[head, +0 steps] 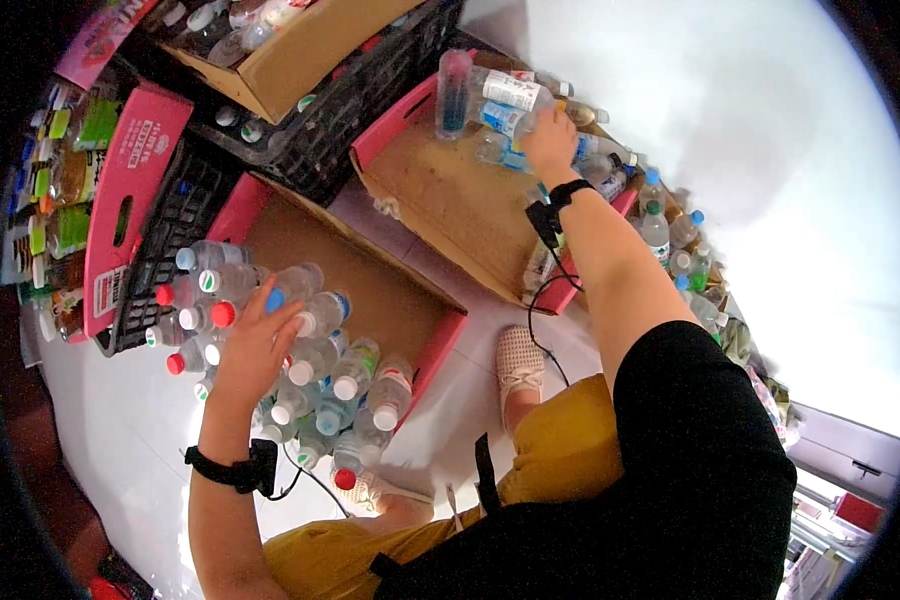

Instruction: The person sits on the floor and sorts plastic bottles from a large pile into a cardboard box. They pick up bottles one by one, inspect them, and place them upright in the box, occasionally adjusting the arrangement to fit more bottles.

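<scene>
My left hand [259,341] rests with spread fingers on a stack of clear plastic bottles [311,360], whose white, red and blue caps face me. These bottles lie in a pink-sided cardboard box [439,352] at the lower left. My right hand [551,142] reaches to plastic bottles in a second cardboard box [412,176] at the upper middle. Its fingertips are at a clear bottle with a white label [511,88]; whether they grip it is hard to tell. Near it lie a blue-labelled bottle [501,118] and an upright-looking clear bottle with a pink end [454,94].
A black plastic crate [300,142] carries a brown cardboard box [292,56] of bottles. At far left, a pink box [139,202] holds bottles of drink. More bottles [655,229] stand along the white wall at right. Thin black cables hang from both wrist straps.
</scene>
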Demonstrator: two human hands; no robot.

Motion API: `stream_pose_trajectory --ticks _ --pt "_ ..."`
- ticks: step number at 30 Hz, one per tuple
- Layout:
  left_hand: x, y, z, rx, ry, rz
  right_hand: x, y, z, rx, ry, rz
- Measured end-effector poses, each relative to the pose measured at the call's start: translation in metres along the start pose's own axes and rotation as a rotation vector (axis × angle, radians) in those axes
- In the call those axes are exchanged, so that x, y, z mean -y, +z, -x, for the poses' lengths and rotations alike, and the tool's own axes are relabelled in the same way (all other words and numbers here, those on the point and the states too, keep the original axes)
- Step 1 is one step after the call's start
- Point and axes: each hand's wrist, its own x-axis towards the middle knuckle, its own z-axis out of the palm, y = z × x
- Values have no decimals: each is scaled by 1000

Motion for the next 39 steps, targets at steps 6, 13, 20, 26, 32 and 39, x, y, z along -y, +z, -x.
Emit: stream_pose_trajectory --ticks 6,13,20,26,32,39 --pt "-7 -4 -3 26 -12 72 -41 9 -2 151 95 -140" --pt "2 1 1 27 44 15 -37 -4 10 203 -202 -270" --pt "-12 -6 3 57 -20 61 2 -22 20 167 -442 -270" --pt "-5 2 1 1 73 48 42 -45 -11 -49 -638 -302" --pt "-2 3 10 -16 -3 52 111 -52 2 67 -818 -313" --pt "-6 -1 8 30 -11 46 143 -54 11 374 -853 -450"
